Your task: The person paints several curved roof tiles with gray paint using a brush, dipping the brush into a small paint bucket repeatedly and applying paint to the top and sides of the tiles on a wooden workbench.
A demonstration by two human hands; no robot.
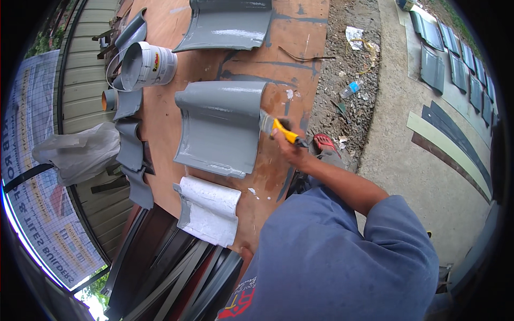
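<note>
My right hand is closed around the yellow handle of a paintbrush. Its bristles meet the right edge of a curved grey roof tile, whose surface looks wet and shiny in places. This tile lies on a brown wooden board marked with grey paint streaks. Nearer my body lies a whitish, unevenly coated roof tile. Beyond the middle tile, another glossy grey tile is partly cut off by the top of the view. My left hand does not appear.
A white paint bucket stands tilted-looking at the board's far left. More grey tiles and a plastic bag line the left side. Long dark strips lie below. On the right, gravel borders concrete with several tiles.
</note>
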